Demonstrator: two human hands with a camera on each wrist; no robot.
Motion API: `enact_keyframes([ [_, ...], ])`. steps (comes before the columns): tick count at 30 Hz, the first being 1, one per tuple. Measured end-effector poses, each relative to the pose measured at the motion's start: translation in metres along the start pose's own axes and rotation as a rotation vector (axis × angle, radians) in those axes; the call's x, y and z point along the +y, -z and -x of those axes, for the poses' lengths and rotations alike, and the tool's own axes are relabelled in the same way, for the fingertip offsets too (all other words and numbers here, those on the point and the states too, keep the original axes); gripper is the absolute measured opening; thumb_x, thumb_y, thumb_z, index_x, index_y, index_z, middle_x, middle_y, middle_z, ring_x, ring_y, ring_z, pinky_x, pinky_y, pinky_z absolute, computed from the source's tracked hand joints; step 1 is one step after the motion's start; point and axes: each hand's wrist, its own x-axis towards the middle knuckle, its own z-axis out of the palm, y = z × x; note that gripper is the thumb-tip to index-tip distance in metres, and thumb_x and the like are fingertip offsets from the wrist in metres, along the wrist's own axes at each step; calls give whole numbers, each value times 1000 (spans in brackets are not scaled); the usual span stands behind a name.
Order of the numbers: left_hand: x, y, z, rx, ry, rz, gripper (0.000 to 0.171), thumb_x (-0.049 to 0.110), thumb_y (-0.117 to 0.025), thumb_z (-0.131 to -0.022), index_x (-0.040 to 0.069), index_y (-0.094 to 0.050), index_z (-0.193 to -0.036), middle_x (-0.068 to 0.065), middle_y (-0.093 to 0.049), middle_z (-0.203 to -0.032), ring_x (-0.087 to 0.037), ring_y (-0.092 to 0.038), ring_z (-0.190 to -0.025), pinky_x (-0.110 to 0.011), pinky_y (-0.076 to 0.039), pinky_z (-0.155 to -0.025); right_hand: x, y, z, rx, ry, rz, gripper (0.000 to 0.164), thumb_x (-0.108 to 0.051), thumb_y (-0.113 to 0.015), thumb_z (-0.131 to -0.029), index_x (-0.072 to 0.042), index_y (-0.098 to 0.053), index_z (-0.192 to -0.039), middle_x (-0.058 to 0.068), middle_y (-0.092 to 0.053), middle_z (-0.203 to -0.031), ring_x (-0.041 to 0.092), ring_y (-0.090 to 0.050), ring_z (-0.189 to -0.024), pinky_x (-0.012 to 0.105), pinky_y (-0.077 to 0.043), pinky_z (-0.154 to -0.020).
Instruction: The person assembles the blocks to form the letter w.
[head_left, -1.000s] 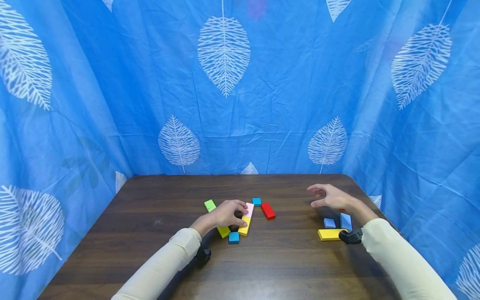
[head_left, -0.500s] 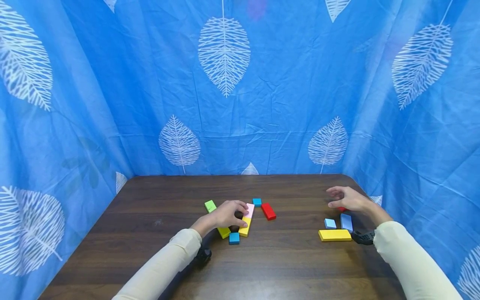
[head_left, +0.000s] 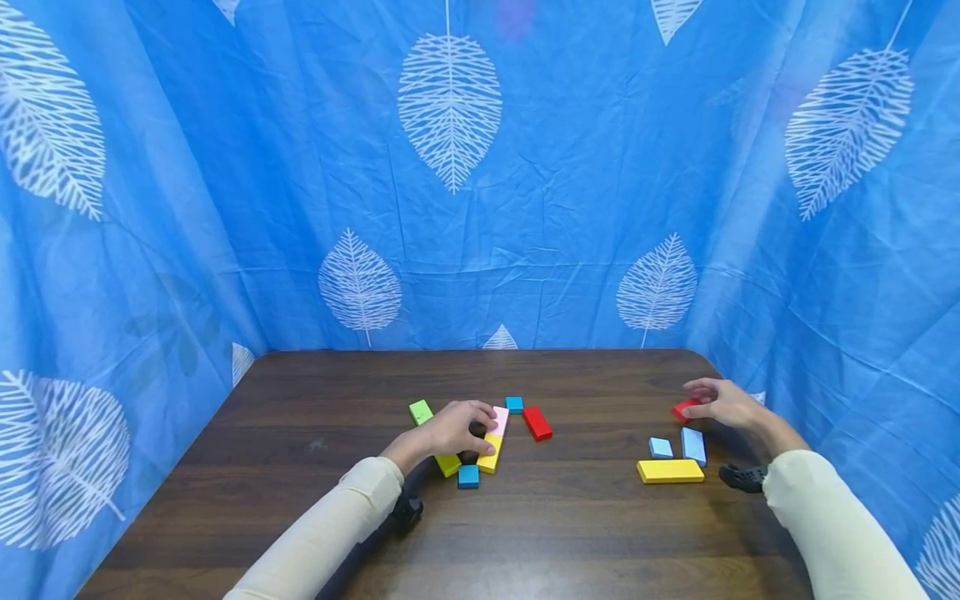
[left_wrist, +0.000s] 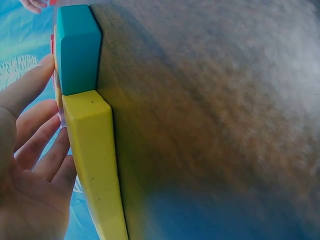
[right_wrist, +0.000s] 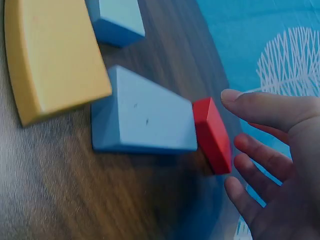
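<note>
While both hands are over the table (head_left: 375, 533), it is the right hand (head_left: 724, 405) that is nearer to the red block (head_left: 683, 410); the left hand (head_left: 453, 427) is well apart, around 9 o'clock from it. In the head view, with 12 o'clock pointing away from the person, the red block lies at 9 o'clock from the right palm, just at the fingertips, and is partly covered by them. The right wrist view shows its visible long side running from 11 to 5 o'clock, with the thumb near its 1 o'clock side and the fingers near 4 o'clock. In my judgement, this slant across the opening of the hand is what matters most. The right fingers are spread and slightly bent, the thumb apart from them; whether any fingertip touches the block, I cannot tell. At 6 o'clock from the red block lies the blue block (head_left: 693, 447), very near, and further down the yellow block (head_left: 671, 472). The left fingers are loosely curved, with the thumb apart, over the pink block (head_left: 501, 417) and a short yellow block (head_left: 490, 461); how firmly they press cannot be seen.
</note>
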Motion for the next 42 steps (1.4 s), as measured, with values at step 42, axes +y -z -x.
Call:
enact_keyframes([
  [42,0,1,-1,-7,-12,-34,42,27,-84,-90,8,-75,-126,-6,-60,-142,-30,-52,-132,-51,-40,-113,-5,-19,-10,54,14,2,83,-22,-88,-84,12,-46,-146,38,-53,-134,51,-53,-116,65,-47,-98],
])
